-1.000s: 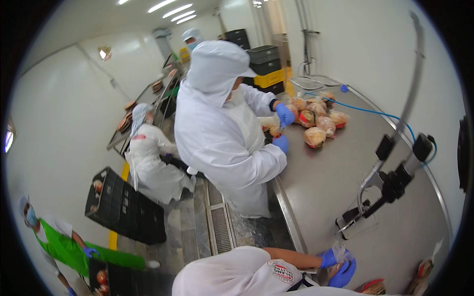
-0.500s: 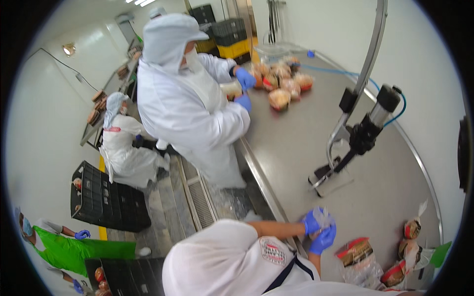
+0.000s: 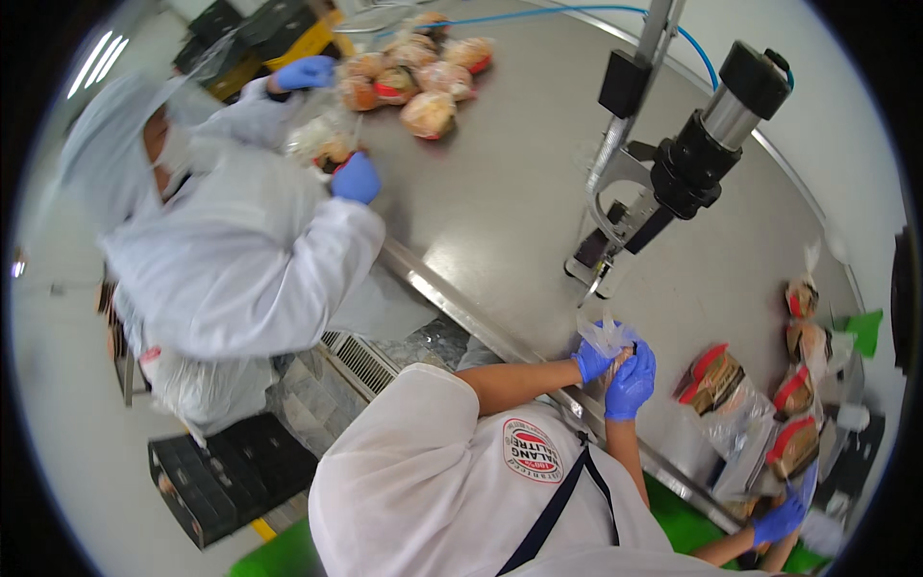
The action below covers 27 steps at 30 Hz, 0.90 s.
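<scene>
Film at the top of a clear bag [image 3: 606, 335] now stands out in loose folds just beside the lower end of the pole-mounted device [image 3: 700, 163], on the wearer's side of it; half a second ago it looked more bunched over the gloves. The bag sits between the wearer's two hands, close to the tabletop [image 3: 500, 231] edge nearest the device; whether it touches the surface I cannot tell.

The right hand [image 3: 630, 387] has its fingers curled around the bag, closed on it below the loose top. The left hand [image 3: 592, 360] grips from the other side, its fingers bent against the bag and partly veiled by film. The gloves hide most of what is inside.

Much of the other change seems to come from the head turning. Red-and-brown packages [image 3: 711, 377] to the right of the device show more fully, and a gloved hand of another worker [image 3: 777, 522] has come into view beyond them. Well to the left of the device, a co-worker [image 3: 221, 250] again holds a bag beside the heap of bagged pieces [image 3: 428, 115].

For the work in hand, this suggests steady progress with no change of hold: the bag's top looks freer of the gloves, while its gap to the device seems much the same.
</scene>
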{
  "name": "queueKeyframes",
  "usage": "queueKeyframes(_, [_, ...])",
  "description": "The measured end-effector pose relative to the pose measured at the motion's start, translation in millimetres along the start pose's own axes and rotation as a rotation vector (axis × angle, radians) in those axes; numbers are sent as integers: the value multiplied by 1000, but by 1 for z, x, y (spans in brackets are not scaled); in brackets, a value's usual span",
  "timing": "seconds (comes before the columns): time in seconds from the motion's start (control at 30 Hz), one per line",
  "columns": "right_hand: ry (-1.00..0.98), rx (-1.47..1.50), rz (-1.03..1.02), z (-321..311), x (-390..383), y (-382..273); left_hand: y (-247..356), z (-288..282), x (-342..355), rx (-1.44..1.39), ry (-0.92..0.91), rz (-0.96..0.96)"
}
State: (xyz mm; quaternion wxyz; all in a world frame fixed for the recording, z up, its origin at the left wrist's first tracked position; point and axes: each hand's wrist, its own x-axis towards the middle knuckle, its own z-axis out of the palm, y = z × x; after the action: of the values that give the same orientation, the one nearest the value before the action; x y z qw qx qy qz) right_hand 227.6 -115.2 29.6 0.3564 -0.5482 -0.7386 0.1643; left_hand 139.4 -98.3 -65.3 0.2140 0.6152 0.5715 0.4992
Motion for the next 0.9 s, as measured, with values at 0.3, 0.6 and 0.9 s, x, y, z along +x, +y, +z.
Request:
queueKeyframes(0.3, [89, -304, 70, 12, 15, -45, -21, -6, 4, -478, -257, -31])
queueKeyframes(0.6, [-34, 19, 328, -5, 15, -5, -15, -7, 36, -307, -261, -58])
queueKeyframes(0.9, [-230, 781, 459, -62, -6, 2, 56, -44, 81, -1277, -515, -1072])
